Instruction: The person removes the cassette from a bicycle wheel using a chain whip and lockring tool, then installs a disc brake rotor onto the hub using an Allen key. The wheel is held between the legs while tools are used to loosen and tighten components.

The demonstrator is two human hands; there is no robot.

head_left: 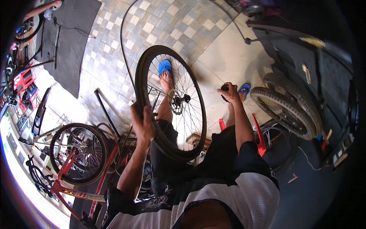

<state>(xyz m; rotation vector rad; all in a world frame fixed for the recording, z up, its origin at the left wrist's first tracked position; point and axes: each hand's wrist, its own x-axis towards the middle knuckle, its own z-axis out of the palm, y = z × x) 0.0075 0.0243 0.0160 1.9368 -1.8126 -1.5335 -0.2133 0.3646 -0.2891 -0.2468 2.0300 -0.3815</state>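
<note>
A bicycle wheel [143,72] with a deep black rim and thin spokes stands tilted in front of me. My left hand [143,124] is closed around its tyre at the near left. At its middle sit a disc rotor [176,105] and a dark hub [185,98]. To the right of the wheel and apart from it, my right hand [231,94] grips a small dark toothed cassette [224,88]; the fingers hide part of it.
Knobby-tyred wheels [284,112] lie at the right. A red stool [260,139] is near my legs. Bicycles with a red frame [97,191] crowd the left. A dark mat [72,42] covers floor at the upper left, near another person's arm [42,9].
</note>
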